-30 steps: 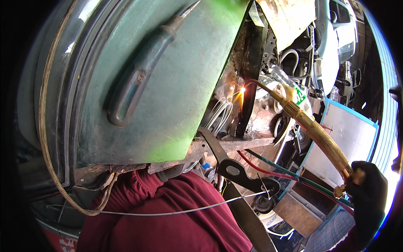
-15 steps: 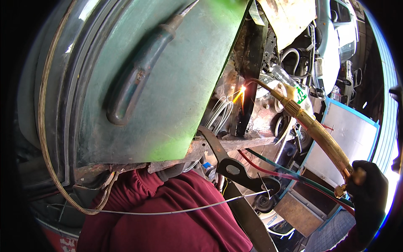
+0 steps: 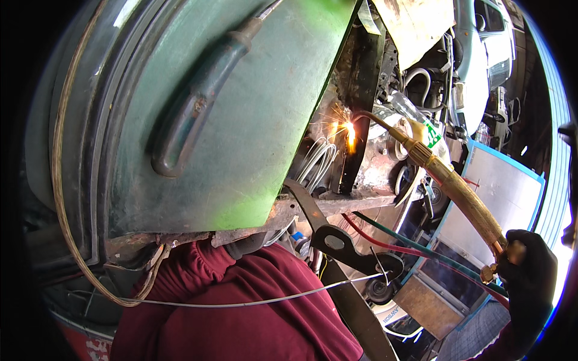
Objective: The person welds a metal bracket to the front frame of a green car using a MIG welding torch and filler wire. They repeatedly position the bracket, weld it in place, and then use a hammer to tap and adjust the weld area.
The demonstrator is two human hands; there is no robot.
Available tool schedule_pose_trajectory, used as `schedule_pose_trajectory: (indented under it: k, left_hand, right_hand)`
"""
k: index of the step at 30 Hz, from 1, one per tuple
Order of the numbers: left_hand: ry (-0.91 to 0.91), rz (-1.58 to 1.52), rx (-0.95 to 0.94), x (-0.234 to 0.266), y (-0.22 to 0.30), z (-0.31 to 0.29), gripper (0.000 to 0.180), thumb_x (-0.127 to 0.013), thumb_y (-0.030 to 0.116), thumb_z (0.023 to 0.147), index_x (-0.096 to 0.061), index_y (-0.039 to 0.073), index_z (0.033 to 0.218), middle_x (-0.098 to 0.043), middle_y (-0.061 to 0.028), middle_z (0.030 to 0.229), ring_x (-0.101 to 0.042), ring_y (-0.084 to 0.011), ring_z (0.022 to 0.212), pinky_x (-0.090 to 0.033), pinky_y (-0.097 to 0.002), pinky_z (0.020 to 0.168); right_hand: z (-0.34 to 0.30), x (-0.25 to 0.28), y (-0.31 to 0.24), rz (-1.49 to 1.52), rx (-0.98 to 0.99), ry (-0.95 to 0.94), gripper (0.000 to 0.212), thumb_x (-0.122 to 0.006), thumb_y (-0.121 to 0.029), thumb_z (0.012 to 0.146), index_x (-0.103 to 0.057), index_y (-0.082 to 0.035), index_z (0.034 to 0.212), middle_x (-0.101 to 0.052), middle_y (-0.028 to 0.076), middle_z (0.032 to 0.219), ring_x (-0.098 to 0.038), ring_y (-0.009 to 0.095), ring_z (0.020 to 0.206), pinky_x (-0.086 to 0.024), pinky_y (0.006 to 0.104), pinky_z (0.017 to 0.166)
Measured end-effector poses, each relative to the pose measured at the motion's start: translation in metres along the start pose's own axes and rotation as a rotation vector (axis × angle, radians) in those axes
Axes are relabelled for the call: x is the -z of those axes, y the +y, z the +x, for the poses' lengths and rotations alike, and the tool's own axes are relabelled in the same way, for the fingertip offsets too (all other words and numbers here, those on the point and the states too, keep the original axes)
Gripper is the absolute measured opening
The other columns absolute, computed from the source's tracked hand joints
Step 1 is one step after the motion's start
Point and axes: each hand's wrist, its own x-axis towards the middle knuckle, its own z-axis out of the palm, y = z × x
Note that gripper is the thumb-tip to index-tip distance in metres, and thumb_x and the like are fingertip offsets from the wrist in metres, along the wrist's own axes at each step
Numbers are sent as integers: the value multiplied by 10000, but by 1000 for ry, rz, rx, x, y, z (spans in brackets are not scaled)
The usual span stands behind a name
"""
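Note:
My right hand (image 3: 530, 271), in a black glove, is closed round the brass gas torch (image 3: 454, 189) at the right. The thin bent tip of the torch reaches a dark metal strip (image 3: 366, 90), where a bright flame (image 3: 350, 128) throws sparks. Left of the strip, just below the flame, is a coil of thin metal wire (image 3: 319, 161). My left hand (image 3: 244, 245), gloved in dark grey, reaches under the lower edge of the green car panel (image 3: 241, 138). Its fingers are hidden behind that edge, so I cannot see what they hold.
A tool with a worn dark handle (image 3: 198, 102) lies on the green panel. A dark steel bracket (image 3: 355, 246) juts out below it. Red hose (image 3: 385, 240) and green hose (image 3: 415, 245) run toward my right hand. Behind stand a plastic bottle (image 3: 409, 108) and a blue-edged board (image 3: 494, 192).
The glow at the torch tip has grown brighter, and sparks now spray to its left. Both hands and the torch have stayed almost in place.

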Motion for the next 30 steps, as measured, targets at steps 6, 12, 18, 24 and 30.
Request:
schedule_pose_trajectory:
  k: [6, 12, 18, 24, 30]
  left_hand:
    - [6, 343, -166, 2, 6, -5, 464, -421, 345, 1196, -537, 56, 1541, -604, -113, 1464, -578, -230, 1335, -464, -391, 1179]
    - [-2, 353, -200, 1, 18, -7, 443, -423, 343, 1195, -556, 68, 1515, -631, -123, 1424, -611, -239, 1285, -493, -392, 1130]
    - [0, 398, -244, -1, 32, -11, 423, -426, 340, 1193, -574, 80, 1490, -659, -133, 1383, -644, -248, 1236, -522, -393, 1082]
    - [33, 654, -402, -9, 66, -20, 404, -428, 338, 1191, -593, 91, 1465, -686, -142, 1343, -678, -257, 1186, -551, -394, 1034]
    - [82, 326, -425, -23, 106, -25, 371, -420, 335, 1193, -653, 61, 1286, -733, -104, 1098, -692, -198, 946, -568, -343, 853]
  right_hand:
    - [1, 0, 1, -39, 52, -8, 395, -751, 2, 814, -699, 16, 1205, -715, 110, 1003, -720, 174, 827, -598, 303, 746]
    - [1, 1, 2, -17, 16, -3, 417, -757, 28, 782, -706, 7, 1195, -705, 93, 996, -707, 168, 835, -593, 313, 768]
    - [0, 1, -2, -4, 16, -6, 417, -790, -25, 751, -712, 18, 1158, -731, 148, 1006, -756, 241, 884, -624, 370, 829]
    - [-1, 3, -3, -4, -34, -25, 418, -805, -13, 731, -716, 25, 1138, -747, 178, 1016, -786, 274, 915, -645, 396, 862]
    - [-4, -2, 27, -88, 68, 15, 394, -729, 20, 805, -711, -3, 1198, -731, 121, 957, -725, 179, 758, -608, 319, 711]
